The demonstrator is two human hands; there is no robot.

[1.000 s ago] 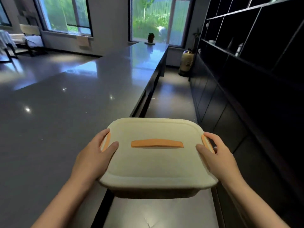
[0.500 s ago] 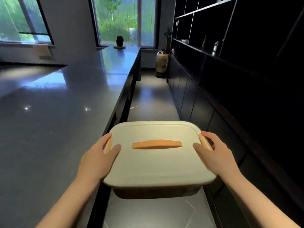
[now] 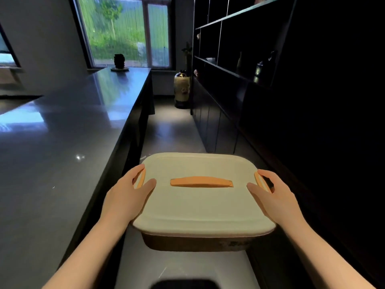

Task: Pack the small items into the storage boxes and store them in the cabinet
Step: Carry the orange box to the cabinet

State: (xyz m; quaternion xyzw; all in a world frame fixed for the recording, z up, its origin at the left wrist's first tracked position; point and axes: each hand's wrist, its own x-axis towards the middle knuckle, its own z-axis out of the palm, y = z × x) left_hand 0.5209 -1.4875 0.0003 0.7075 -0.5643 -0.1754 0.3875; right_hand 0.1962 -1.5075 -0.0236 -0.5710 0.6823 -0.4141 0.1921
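Note:
I carry a storage box (image 3: 200, 207) with a cream lid, an orange top handle and orange side clips, held in the air over the aisle floor. My left hand (image 3: 127, 197) grips its left edge, thumb on the lid and fingers curled over the left clip. My right hand (image 3: 273, 195) grips the right edge the same way. The box's contents are hidden by the lid. The dark cabinet (image 3: 225, 126) with closed lower doors and open shelves above runs along the right side.
A long grey counter (image 3: 62, 142) fills the left, with a dark ornament (image 3: 119, 61) at its far end. A large vase (image 3: 182, 88) stands on the floor at the aisle's end, below a window. Small items sit on the dark shelves (image 3: 258, 69).
The view has swung right, from over the counter toward the aisle and cabinet. The box has come off the counter's edge and now hangs over the aisle. Both hands keep the same grip.

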